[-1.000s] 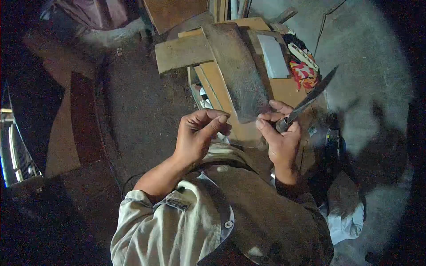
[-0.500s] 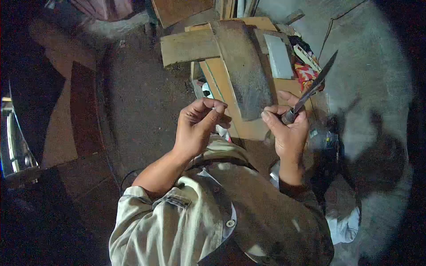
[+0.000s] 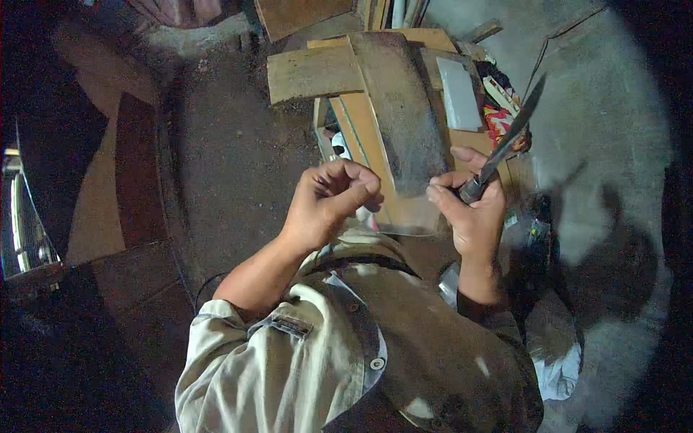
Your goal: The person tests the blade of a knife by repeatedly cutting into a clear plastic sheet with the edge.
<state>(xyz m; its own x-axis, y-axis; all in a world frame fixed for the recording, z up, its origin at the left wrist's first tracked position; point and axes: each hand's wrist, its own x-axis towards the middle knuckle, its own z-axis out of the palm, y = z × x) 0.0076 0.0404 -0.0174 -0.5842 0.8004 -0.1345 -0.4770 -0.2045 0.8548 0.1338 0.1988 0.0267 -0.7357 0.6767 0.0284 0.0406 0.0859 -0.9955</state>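
My right hand [image 3: 476, 209] has its fingers wrapped round the dark handle of a knife [image 3: 512, 133]. The long blade points up and to the right. Thumb and forefinger of that hand come close together at its left side. Across from it, my left hand [image 3: 332, 198] is closed in a pinch, thumb against curled fingers. Whatever may be between those fingertips is too small to make out. A gap separates the hands, and both are raised in front of my body, above a long worn wooden board [image 3: 397, 108].
Under the long board lie a shorter plank [image 3: 314, 74] and orange-brown panels. A white flat piece [image 3: 459, 94] rests on the right, beside a red and yellow wrapper [image 3: 498, 123]. Dark floor [image 3: 238, 144] extends left; grey concrete [image 3: 606, 123] lies right. A white cloth or bag [image 3: 559, 375] is lower right.
My left hand has moved slightly right, towards my right hand, and its fingers have curled more. The knife stays in my right hand, its blade tilted a little more upright.
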